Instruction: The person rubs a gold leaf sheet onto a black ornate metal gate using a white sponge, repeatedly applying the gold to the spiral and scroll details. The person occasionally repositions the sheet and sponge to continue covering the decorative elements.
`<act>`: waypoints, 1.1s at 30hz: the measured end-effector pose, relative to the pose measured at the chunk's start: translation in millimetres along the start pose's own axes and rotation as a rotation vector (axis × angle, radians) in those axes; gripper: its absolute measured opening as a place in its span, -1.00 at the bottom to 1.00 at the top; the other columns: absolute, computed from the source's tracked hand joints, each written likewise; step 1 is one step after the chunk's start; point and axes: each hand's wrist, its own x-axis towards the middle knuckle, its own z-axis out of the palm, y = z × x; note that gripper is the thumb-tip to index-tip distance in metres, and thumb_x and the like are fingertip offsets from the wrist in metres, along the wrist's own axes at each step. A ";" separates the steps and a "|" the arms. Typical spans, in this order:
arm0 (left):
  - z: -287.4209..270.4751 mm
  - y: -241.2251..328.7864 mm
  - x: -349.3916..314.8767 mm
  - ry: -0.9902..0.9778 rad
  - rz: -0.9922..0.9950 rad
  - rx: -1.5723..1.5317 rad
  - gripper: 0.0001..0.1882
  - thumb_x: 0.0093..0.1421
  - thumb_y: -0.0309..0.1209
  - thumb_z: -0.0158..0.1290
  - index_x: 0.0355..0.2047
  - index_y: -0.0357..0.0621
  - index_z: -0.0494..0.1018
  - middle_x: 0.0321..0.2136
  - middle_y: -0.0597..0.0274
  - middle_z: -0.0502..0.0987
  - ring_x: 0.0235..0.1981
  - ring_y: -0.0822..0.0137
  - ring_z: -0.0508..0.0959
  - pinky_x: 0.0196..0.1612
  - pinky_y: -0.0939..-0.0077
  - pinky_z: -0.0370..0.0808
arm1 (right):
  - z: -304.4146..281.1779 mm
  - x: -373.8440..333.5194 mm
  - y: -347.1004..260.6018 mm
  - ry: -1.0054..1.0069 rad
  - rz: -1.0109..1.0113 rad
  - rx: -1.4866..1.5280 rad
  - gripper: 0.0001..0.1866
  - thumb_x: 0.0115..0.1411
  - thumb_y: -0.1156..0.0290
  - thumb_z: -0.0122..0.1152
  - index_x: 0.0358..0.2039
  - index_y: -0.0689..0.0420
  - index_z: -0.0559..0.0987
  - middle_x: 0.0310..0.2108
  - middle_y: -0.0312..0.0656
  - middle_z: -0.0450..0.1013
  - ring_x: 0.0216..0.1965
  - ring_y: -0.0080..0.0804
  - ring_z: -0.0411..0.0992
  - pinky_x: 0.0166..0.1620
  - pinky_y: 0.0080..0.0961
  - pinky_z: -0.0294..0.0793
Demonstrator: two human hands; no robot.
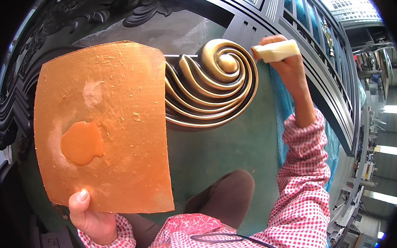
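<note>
Your left hand (96, 222) pinches the lower-left edge of an orange-coated board (133, 172); your right hand (289, 66) is closed round a pale applicator (278, 51) beside the gold-edged scroll carving (219, 88). Tipping the board could make the orange puddle (82, 142) run.

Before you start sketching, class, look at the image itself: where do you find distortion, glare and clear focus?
Head view: fisheye corners fall to black, and the dark grooved frame bows toward the rim; head view: strip lights at right burn white, while highlights streak the gold-edged scroll carving; head view: the orange paint puddle keeps a crisp outline.
</note>
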 end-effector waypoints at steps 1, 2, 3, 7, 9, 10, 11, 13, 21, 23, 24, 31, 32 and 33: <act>-1.8 -1.5 0.5 -0.004 0.007 0.006 -0.32 0.03 -0.38 -0.10 0.18 -0.33 0.01 0.03 -0.04 0.31 -0.02 0.17 0.42 -0.01 0.30 0.42 | 11.4 11.0 -1.7 0.060 -0.062 -0.097 -0.83 -0.02 0.56 0.21 -0.34 0.18 0.54 -0.41 -0.27 0.49 -0.33 -0.51 0.43 -0.22 -0.59 0.40; -3.4 -1.8 1.0 -0.012 0.014 0.010 -0.32 0.03 -0.38 -0.10 0.18 -0.33 0.00 0.03 -0.04 0.31 -0.02 0.17 0.42 -0.01 0.30 0.42 | 17.9 22.1 0.5 0.041 -0.167 -0.117 -0.80 -0.07 0.55 0.26 -0.36 0.16 0.54 -0.43 -0.28 0.49 -0.30 -0.41 0.43 -0.21 -0.51 0.41; -4.2 -1.9 1.7 -0.021 0.021 0.014 -0.32 0.03 -0.38 -0.10 0.18 -0.33 0.00 0.03 -0.05 0.31 -0.02 0.17 0.42 0.00 0.30 0.41 | 23.9 30.9 -0.3 0.020 -0.203 -0.156 -0.79 -0.10 0.54 0.28 -0.37 0.14 0.54 -0.43 -0.27 0.49 -0.29 -0.36 0.43 -0.20 -0.47 0.41; -5.9 -2.3 1.7 -0.018 0.017 0.016 -0.32 0.03 -0.39 -0.10 0.18 -0.33 0.01 0.04 -0.05 0.30 0.00 0.16 0.41 0.01 0.29 0.40 | 47.4 48.4 3.6 -0.072 -0.299 -0.356 -0.77 -0.17 0.46 0.35 -0.42 0.03 0.54 -0.41 -0.30 0.50 -0.24 -0.31 0.42 -0.13 -0.40 0.36; -5.6 -1.5 1.6 -0.033 0.012 0.017 -0.32 0.03 -0.39 -0.10 0.18 -0.33 0.01 0.05 -0.05 0.29 0.01 0.15 0.40 0.02 0.28 0.40 | 49.8 47.0 5.0 -0.070 -0.389 -0.536 -0.73 -0.22 0.54 0.32 -0.42 0.07 0.51 -0.36 -0.33 0.49 -0.19 -0.34 0.40 -0.02 -0.44 0.30; -4.9 -1.9 1.7 -0.022 0.019 0.020 -0.32 0.03 -0.39 -0.10 0.18 -0.33 0.01 0.05 -0.05 0.29 0.01 0.15 0.40 0.02 0.28 0.39 | 49.3 46.1 5.2 -0.060 -0.433 -0.579 -0.74 -0.22 0.53 0.32 -0.44 0.06 0.50 -0.36 -0.34 0.49 -0.18 -0.34 0.39 0.02 -0.42 0.26; -3.6 -2.8 1.8 -0.011 0.026 0.023 -0.32 0.03 -0.39 -0.10 0.18 -0.33 0.01 0.04 -0.05 0.29 0.01 0.15 0.40 0.02 0.28 0.39 | 46.8 44.2 5.8 -0.073 -0.436 -0.585 -0.74 -0.22 0.53 0.32 -0.44 0.06 0.50 -0.36 -0.34 0.49 -0.18 -0.34 0.39 0.03 -0.41 0.24; -2.6 -3.6 2.0 -0.001 0.036 0.030 -0.32 0.03 -0.38 -0.10 0.18 -0.33 0.01 0.04 -0.05 0.30 0.02 0.15 0.39 0.03 0.28 0.39 | 37.2 39.7 8.9 -0.097 -0.445 -0.597 -0.74 -0.23 0.53 0.31 -0.44 0.05 0.50 -0.36 -0.34 0.49 -0.17 -0.35 0.39 0.06 -0.39 0.21; -1.8 0.1 5.3 -0.067 -0.054 0.002 -0.33 0.03 -0.38 -0.10 0.16 -0.33 0.03 0.00 -0.04 0.34 -0.05 0.17 0.44 -0.06 0.32 0.44 | 27.9 24.6 10.7 -0.004 -0.245 -0.381 -0.81 -0.13 0.49 0.29 -0.42 0.07 0.53 -0.41 -0.28 0.49 -0.20 -0.29 0.40 -0.06 -0.42 0.32; 1.2 -2.7 4.3 -0.025 -0.002 0.019 -0.33 0.03 -0.37 -0.10 0.16 -0.33 0.04 -0.02 -0.05 0.35 -0.08 0.18 0.45 -0.09 0.34 0.45 | 31.5 26.0 12.0 0.015 -0.177 -0.277 -0.80 -0.09 0.51 0.27 -0.38 0.11 0.52 -0.38 -0.25 0.48 -0.20 -0.32 0.41 -0.09 -0.46 0.36; 2.4 -3.8 4.1 -0.004 0.024 0.028 -0.33 0.03 -0.37 -0.10 0.16 -0.33 0.04 -0.03 -0.05 0.35 -0.09 0.18 0.46 -0.11 0.35 0.46 | 36.1 30.9 12.2 0.015 -0.190 -0.296 -0.80 -0.07 0.52 0.27 -0.36 0.12 0.52 -0.35 -0.24 0.48 -0.20 -0.35 0.42 -0.09 -0.50 0.37; 2.2 -3.5 4.4 -0.011 -0.010 0.022 -0.33 0.02 -0.37 -0.09 0.15 -0.36 0.04 0.00 -0.06 0.34 -0.06 0.17 0.44 -0.07 0.33 0.44 | 35.7 50.9 19.8 -0.104 -0.408 -0.568 -0.76 -0.06 0.39 0.33 -0.31 0.02 0.56 -0.01 -0.29 0.38 0.17 -0.21 0.17 0.20 -0.17 0.11; 0.8 -1.9 4.5 -0.034 -0.032 0.020 -0.33 0.02 -0.37 -0.09 0.16 -0.36 0.04 0.00 -0.05 0.33 -0.05 0.16 0.44 -0.06 0.32 0.44 | 32.8 51.6 20.2 -0.142 -0.408 -0.574 -0.78 -0.04 0.39 0.32 -0.32 0.01 0.57 0.01 -0.29 0.37 0.19 -0.20 0.16 0.21 -0.16 0.10; 0.2 -1.3 4.5 -0.057 -0.053 0.017 -0.33 0.03 -0.37 -0.10 0.16 -0.36 0.04 0.01 -0.05 0.33 -0.04 0.16 0.43 -0.04 0.31 0.43 | 30.2 53.0 21.3 -0.179 -0.409 -0.580 -0.80 -0.03 0.39 0.32 -0.33 0.00 0.57 0.02 -0.30 0.37 0.20 -0.20 0.14 0.21 -0.15 0.09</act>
